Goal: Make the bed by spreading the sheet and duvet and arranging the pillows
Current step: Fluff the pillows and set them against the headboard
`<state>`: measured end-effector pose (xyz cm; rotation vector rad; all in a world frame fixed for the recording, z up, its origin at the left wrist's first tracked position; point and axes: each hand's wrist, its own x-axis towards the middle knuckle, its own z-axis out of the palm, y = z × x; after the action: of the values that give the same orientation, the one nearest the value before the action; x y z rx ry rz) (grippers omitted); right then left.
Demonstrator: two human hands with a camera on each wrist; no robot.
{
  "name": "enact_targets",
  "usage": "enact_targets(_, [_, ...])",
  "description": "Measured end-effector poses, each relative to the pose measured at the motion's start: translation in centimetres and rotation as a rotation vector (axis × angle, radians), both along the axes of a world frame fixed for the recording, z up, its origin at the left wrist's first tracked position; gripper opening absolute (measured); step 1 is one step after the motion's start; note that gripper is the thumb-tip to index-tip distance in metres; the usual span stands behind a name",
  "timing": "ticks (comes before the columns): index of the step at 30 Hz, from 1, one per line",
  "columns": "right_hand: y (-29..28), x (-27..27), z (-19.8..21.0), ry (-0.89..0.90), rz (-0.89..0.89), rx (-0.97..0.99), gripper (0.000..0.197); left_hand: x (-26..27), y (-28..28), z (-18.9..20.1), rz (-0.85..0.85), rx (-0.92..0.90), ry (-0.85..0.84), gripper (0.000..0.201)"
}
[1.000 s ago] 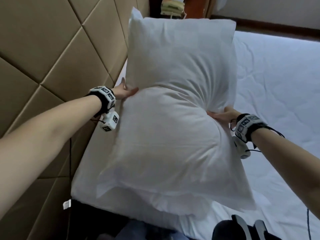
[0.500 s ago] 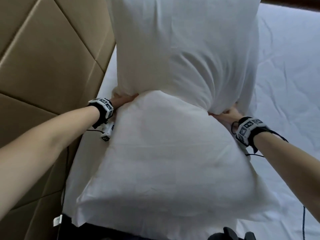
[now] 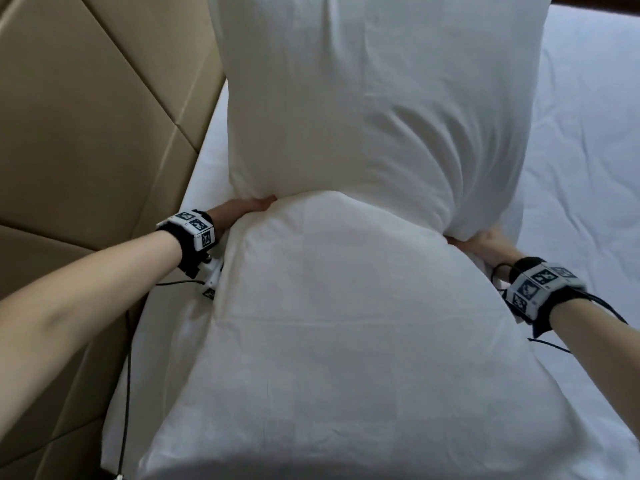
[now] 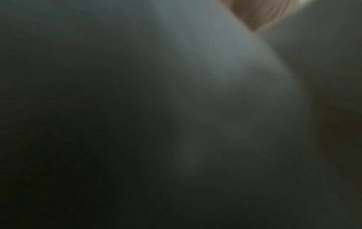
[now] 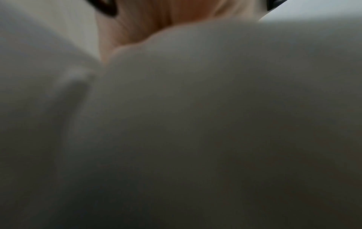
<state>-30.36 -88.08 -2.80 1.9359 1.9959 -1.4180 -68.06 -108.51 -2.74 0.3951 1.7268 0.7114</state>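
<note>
I hold a white upper pillow (image 3: pixel 374 109) upright by its two lower corners. It stands on a second white pillow (image 3: pixel 346 323) lying flat at the head of the bed. My left hand (image 3: pixel 242 207) grips the left corner and my right hand (image 3: pixel 485 244) the right corner, where the fabric bunches. The fingers of both hands are hidden between the two pillows. Both wrist views are filled with blurred white pillow fabric (image 5: pixel 195 108), with only a patch of skin (image 4: pixel 260 12) at the top.
A tan padded headboard (image 3: pixel 86 116) runs along the left, close to my left arm. The white sheet (image 3: pixel 588 150) lies spread and slightly wrinkled over the mattress on the right. A black cable (image 3: pixel 126 375) hangs from my left wrist.
The upper pillow has come closer and now rises out of the top of the view. Both hands have sunk deeper between the two pillows; the left thumb no longer shows.
</note>
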Motion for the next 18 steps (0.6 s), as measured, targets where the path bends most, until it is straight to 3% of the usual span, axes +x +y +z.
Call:
enact_targets(2, [-0.1,-0.5,0.4,0.092,-0.085,-0.024,0.124,-1.0,0.4,0.4,0.057,-0.015,0.012,0.056])
enact_targets(4, [-0.7,-1.6,1.6,0.175,-0.144,0.005,0.072,-1.9,0.9,1.3,0.114,-0.019,0.054,0.051])
enact_targets(5, [-0.9,-2.4,2.4,0.207,-0.152,0.024,0.056,-2.4,1.1,2.0,0.145,-0.016,0.079,0.052])
enact_targets(8, [-1.6,-3.9,5.2,0.255,-0.178,0.068,0.043,-3.7,1.1,3.4,0.186,-0.012,0.078,0.056])
enact_targets(11, [-1.5,-5.1,7.0,0.28,-0.19,0.11,0.033,-4.9,0.9,5.3,0.218,0.002,0.053,0.075])
enact_targets(15, [-2.1,-7.7,10.1,0.334,-0.221,0.147,0.027,-7.0,1.7,8.9,0.267,0.041,0.131,0.058])
enact_targets(18, [-2.2,-10.1,12.1,0.447,-0.245,0.138,0.026,-9.7,2.6,12.9,0.279,0.117,0.279,0.06])
